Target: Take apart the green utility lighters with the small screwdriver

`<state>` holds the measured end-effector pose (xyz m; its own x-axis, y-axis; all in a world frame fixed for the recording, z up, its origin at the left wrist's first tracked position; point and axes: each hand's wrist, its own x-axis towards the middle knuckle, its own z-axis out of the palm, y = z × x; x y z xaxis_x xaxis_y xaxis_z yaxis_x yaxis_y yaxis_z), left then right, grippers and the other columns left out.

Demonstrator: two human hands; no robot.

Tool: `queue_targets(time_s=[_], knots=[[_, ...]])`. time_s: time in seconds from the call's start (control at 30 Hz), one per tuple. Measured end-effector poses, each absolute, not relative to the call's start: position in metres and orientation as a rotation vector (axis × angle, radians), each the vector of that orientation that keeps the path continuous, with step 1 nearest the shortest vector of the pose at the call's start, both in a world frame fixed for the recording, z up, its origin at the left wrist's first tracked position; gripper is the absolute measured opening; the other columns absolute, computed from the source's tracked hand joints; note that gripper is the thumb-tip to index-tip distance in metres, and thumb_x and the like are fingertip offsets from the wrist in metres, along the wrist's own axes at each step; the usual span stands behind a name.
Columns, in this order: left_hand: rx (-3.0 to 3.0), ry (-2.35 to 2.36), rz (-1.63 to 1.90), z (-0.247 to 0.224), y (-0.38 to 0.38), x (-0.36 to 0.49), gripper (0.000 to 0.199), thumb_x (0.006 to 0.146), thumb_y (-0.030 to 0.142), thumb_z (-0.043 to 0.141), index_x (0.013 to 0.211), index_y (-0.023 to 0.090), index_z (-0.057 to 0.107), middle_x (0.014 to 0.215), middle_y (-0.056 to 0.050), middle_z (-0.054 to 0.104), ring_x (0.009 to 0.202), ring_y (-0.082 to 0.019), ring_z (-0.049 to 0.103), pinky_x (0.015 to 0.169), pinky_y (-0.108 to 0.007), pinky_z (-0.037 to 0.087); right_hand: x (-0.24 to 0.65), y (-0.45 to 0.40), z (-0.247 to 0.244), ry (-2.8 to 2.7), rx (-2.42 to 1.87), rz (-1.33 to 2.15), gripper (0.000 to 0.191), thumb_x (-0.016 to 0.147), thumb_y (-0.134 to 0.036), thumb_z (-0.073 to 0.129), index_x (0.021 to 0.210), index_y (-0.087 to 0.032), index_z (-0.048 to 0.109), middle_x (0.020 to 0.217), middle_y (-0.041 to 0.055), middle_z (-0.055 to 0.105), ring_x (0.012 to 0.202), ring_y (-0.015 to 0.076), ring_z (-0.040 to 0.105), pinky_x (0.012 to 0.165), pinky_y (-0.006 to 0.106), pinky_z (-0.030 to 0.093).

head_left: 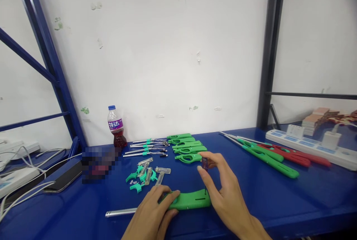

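Near the table's front edge lies a green long-necked lighter (192, 200), its metal tube pointing left. My left hand (153, 212) is closed round the trigger part of its body and presses it on the table. A small screwdriver (205, 163) with a dark purple handle stands upright in my right hand (227, 191), pinched between thumb and fingers. Its thin shaft reaches down to the right end of the green body. Behind my left hand are loose teal triggers (136, 187) and clear plastic fuel tanks (148, 176).
Green lighter shells (189, 157) and metal tubes with wires (145, 153) lie in rows at the back. Green lighters (275, 165) and red lighters (297, 158) lie right, before a power strip (309, 145). A drink bottle (116, 126) and a phone (65, 176) are left.
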<state>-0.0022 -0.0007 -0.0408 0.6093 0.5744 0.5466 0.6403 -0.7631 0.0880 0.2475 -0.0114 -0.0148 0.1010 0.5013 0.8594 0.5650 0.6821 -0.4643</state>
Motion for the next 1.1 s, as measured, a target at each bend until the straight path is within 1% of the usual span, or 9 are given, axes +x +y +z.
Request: queue_targets(time_s=[0.1,0.27,0.47,0.63,0.73,0.83,0.9,1.0,1.1], knots=[[-2.715,-1.035,-0.853,-0.0410,-0.0013,-0.0027,0.045,0.102,0.017,0.062,0.145,0.033,0.064,0.122,-0.006,0.073,0.107,-0.023,0.077,0.091,-0.034,0.068,0.2480,-0.0103,-0.0151,-1.496,-0.885,-0.109,0.023,0.106,-0.029,0.065,0.129,-0.032,0.063,0.104,-0.0001,0.067,0.088,0.0167,0.069,0.082,0.027,0.060],[-2.728,-1.092,-0.814,-0.0425,-0.0020,-0.0035,0.044,0.104,0.018,0.060,0.145,0.035,0.063,0.127,-0.005,0.072,0.111,-0.023,0.076,0.096,-0.035,0.066,0.2491,-0.0113,-0.0154,-1.556,-0.918,-0.036,0.040,0.112,-0.023,0.050,0.150,-0.033,0.054,0.118,0.0026,0.075,0.107,0.0182,0.074,0.096,0.030,0.060],[-2.731,-1.089,-0.807,-0.0416,-0.0025,-0.0010,0.044,0.104,0.017,0.059,0.145,0.032,0.063,0.125,-0.006,0.072,0.111,-0.025,0.076,0.095,-0.039,0.068,0.2477,-0.0109,-0.0119,-1.557,-0.892,-0.080,0.032,0.106,-0.028,0.065,0.138,-0.033,0.065,0.116,0.0032,0.074,0.100,0.0212,0.074,0.090,0.033,0.063],[-2.734,-1.102,-0.809,-0.0408,-0.0030,-0.0015,0.045,0.104,0.017,0.060,0.145,0.033,0.063,0.125,-0.006,0.072,0.111,-0.024,0.076,0.095,-0.038,0.067,0.2481,-0.0118,-0.0152,-1.592,-0.932,-0.009,0.046,0.112,-0.023,0.050,0.156,-0.034,0.050,0.121,0.0030,0.075,0.110,0.0185,0.075,0.099,0.031,0.060],[-2.736,-1.106,-0.805,-0.0418,-0.0021,-0.0031,0.045,0.104,0.016,0.060,0.145,0.034,0.063,0.126,-0.006,0.071,0.110,-0.023,0.076,0.095,-0.037,0.067,0.2474,-0.0130,-0.0132,-1.593,-0.898,-0.012,0.033,0.110,-0.024,0.055,0.142,-0.031,0.059,0.119,0.0033,0.073,0.103,0.0186,0.074,0.093,0.030,0.061],[-2.737,-1.111,-0.800,-0.0431,-0.0023,-0.0046,0.045,0.105,0.017,0.060,0.146,0.035,0.062,0.128,-0.006,0.071,0.112,-0.023,0.075,0.097,-0.036,0.066,0.2465,-0.0132,-0.0095,-1.554,-0.837,-0.063,0.020,0.105,-0.025,0.065,0.124,-0.029,0.065,0.107,0.0025,0.070,0.089,0.0186,0.071,0.082,0.030,0.061],[-2.736,-1.115,-0.800,-0.0438,-0.0029,-0.0051,0.044,0.105,0.018,0.060,0.146,0.035,0.062,0.129,-0.006,0.071,0.113,-0.023,0.075,0.098,-0.036,0.066,0.2466,-0.0129,-0.0082,-1.514,-0.823,-0.091,0.016,0.104,-0.024,0.067,0.119,-0.028,0.066,0.101,0.0018,0.068,0.083,0.0187,0.069,0.078,0.030,0.060],[-2.734,-1.103,-0.815,-0.0444,-0.0033,-0.0045,0.044,0.105,0.019,0.060,0.146,0.035,0.062,0.127,-0.006,0.071,0.111,-0.023,0.075,0.096,-0.035,0.066,0.2477,-0.0137,-0.0086,-1.505,-0.833,-0.075,0.018,0.106,-0.023,0.062,0.123,-0.028,0.067,0.100,0.0020,0.071,0.085,0.0196,0.071,0.079,0.031,0.061],[-2.721,-1.090,-0.848,-0.0446,-0.0022,-0.0034,0.044,0.104,0.018,0.061,0.144,0.034,0.064,0.125,-0.006,0.072,0.109,-0.023,0.076,0.093,-0.033,0.067,0.2486,-0.0165,-0.0097,-1.584,-0.823,-0.052,0.032,0.109,-0.021,0.055,0.138,-0.031,0.065,0.112,0.0037,0.076,0.099,0.0216,0.075,0.090,0.033,0.061]])
